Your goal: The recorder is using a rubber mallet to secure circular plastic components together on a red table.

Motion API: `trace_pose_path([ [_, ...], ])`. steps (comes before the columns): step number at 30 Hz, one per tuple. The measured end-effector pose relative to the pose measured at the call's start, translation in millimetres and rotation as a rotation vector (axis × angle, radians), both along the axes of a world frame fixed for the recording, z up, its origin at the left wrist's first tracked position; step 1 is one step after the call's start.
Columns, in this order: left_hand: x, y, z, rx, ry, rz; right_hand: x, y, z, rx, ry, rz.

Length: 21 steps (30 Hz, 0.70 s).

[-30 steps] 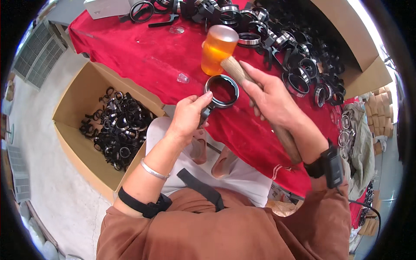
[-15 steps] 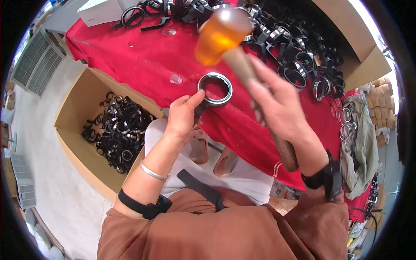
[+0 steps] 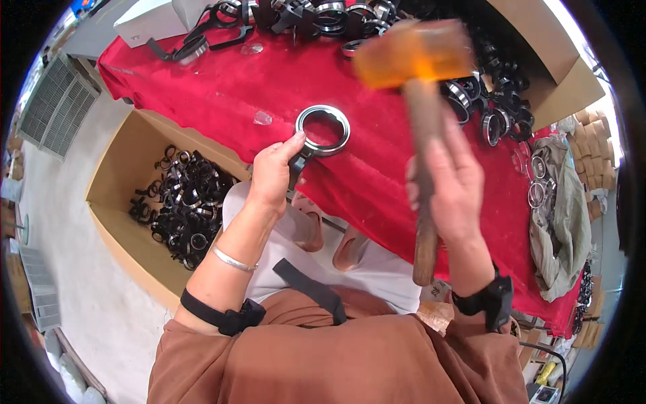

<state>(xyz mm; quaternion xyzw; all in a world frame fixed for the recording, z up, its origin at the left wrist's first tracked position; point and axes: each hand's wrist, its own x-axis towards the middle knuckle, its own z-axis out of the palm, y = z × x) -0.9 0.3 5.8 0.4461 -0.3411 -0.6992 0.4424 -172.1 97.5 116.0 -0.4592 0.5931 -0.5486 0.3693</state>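
Fingers of the left hand (image 3: 271, 176) are closed on the black stem of a ring-shaped part (image 3: 344, 139), held at the near edge of the red-covered desk (image 3: 377, 182); those of the right hand (image 3: 456, 192) grip a wooden-handled amber mallet (image 3: 425, 236). The mallet has just swung rightward, its blurred head now crosswise before piled black-and-silver parts (image 3: 517, 111), leaving the ring clear of any blow.

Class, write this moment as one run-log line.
left hand: holding black-handled silver ring | right hand: gripping amber-headed mallet | mallet: blurred, apart from ring
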Motion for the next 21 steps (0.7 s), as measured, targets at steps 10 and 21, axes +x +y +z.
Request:
trace_pose_path([
  [10, 1.8, -4.7, 3.4, 0.072, 0.014, -0.067, 5.3, 36.3, -54.3, 0.109, 0.094, -0.015],
  [21, 0.8, -6.0, -5.9, 0.182, 0.120, -0.119, 4.8, 47.3, -78.7, -0.093, 0.556, 0.107],
])
